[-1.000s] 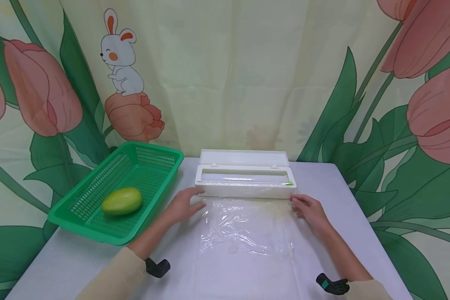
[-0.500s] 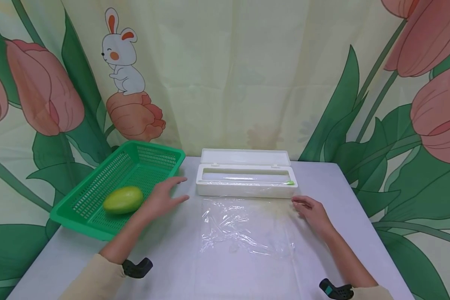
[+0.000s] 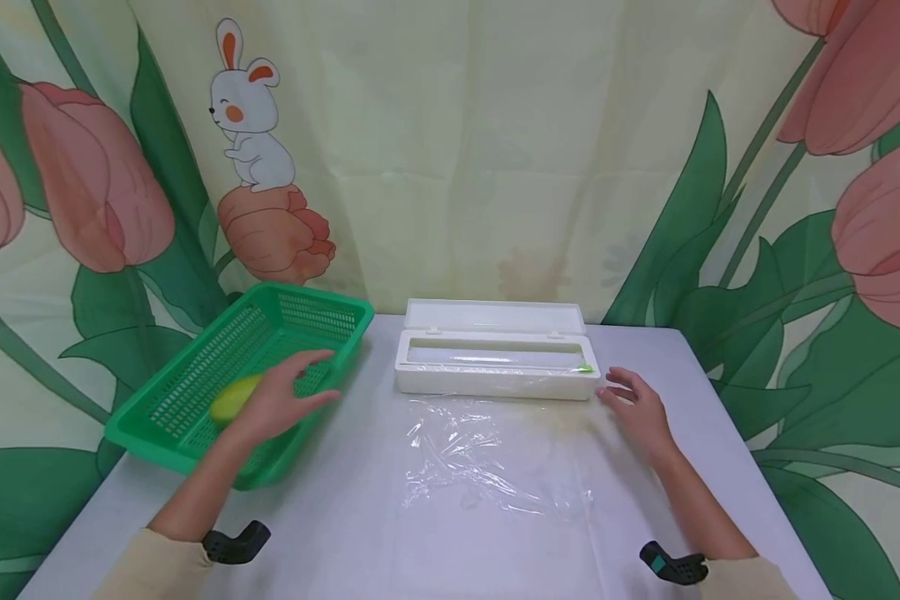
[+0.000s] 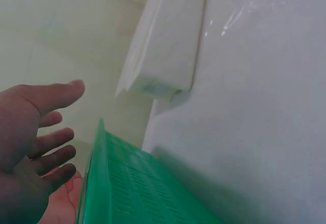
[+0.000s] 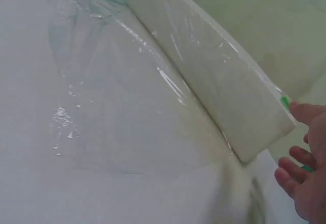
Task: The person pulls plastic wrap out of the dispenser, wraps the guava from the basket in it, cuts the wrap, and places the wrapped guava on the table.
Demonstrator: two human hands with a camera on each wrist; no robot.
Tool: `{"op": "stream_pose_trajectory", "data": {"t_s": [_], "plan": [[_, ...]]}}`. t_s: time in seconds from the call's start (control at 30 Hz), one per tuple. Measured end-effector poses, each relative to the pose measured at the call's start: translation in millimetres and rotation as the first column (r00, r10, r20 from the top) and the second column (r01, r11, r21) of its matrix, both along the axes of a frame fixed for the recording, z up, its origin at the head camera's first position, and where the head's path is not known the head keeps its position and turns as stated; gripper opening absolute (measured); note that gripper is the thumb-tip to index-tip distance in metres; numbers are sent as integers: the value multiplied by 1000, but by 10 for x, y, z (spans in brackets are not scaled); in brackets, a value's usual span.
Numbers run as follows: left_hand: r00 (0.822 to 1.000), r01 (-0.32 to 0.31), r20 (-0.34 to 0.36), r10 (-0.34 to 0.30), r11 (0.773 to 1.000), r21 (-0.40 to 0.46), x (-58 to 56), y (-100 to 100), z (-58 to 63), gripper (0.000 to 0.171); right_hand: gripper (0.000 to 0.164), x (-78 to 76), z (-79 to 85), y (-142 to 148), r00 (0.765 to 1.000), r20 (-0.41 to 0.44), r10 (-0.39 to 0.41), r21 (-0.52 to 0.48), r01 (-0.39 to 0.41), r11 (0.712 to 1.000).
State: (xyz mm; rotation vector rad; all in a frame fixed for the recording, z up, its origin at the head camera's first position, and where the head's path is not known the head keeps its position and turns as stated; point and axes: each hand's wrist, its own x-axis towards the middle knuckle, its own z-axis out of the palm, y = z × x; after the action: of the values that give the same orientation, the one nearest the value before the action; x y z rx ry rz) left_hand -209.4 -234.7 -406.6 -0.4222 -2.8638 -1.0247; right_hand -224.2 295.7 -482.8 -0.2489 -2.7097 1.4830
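My left hand is over the green plastic basket, fingers spread and holding nothing. Below and behind it lies a yellow-green oval fruit, partly covered by the hand in the head view. In the left wrist view the same hand is beside the basket's rim. My right hand is at the right end of a white cling film dispenser, fingers relaxed. Clear cling film runs from the dispenser's front over the table. The right wrist view has the thumb near the dispenser's green slider.
The dispenser's lid stands raised at the back, with the film roll inside. A white cloth covers the table. Behind it hangs a curtain printed with tulips and a rabbit.
My left hand has left the dispenser's left corner and moved left over the basket, now covering part of the fruit. The right hand has shifted slightly up and away from the dispenser's right corner.
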Motion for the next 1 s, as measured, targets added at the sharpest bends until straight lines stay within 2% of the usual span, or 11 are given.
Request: {"op": "stream_pose_trajectory", "data": {"t_s": [0.23,0.43,0.7,1.0], "plan": [[998,-29,56,30,999,-31,23,-178,54,71,85,-149,25,59,998,25,64,-36,-63,997],[997,-44,68,45,999,-19,-30,-323,29,73,94,-221,33,117,994,51,95,-75,-91,993],[998,-56,39,58,997,-62,-32,-546,-58,72,88,-282,11,63,987,15,162,-86,-160,983],[992,-101,60,108,990,-100,50,-731,-68,74,87,-352,-52,-32,989,22,149,-62,-148,987]]}}
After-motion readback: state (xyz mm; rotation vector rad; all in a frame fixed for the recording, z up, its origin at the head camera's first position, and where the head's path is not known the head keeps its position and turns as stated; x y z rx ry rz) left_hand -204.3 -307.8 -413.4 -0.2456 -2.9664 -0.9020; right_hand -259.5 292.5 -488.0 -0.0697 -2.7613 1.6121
